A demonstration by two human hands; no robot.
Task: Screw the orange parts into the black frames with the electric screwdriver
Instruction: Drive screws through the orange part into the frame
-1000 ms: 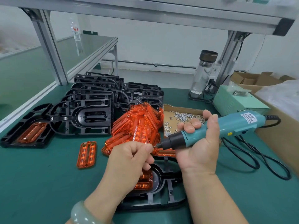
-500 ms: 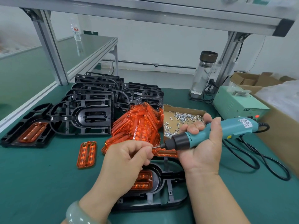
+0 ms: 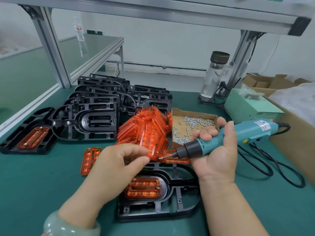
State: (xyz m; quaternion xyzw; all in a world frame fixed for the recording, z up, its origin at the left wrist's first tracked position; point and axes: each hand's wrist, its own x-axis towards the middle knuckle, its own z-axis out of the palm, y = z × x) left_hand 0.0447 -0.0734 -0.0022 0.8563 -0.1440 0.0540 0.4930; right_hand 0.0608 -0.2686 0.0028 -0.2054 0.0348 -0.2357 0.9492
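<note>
Electric screwdriver (image 3: 250,130) sits gripped in right hand (image 3: 216,160); left hand (image 3: 117,166) curls, its contents impossible to tell.

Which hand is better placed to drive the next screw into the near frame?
Right: the right hand grips the electric screwdriver, its bit close to the black frame; the left hand holds no tool.

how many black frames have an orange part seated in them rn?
2. The left frame lies at far left, beside the stack; the front frame lies front and centre, nearest the camera. The stacked frames behind could hide more.
</note>
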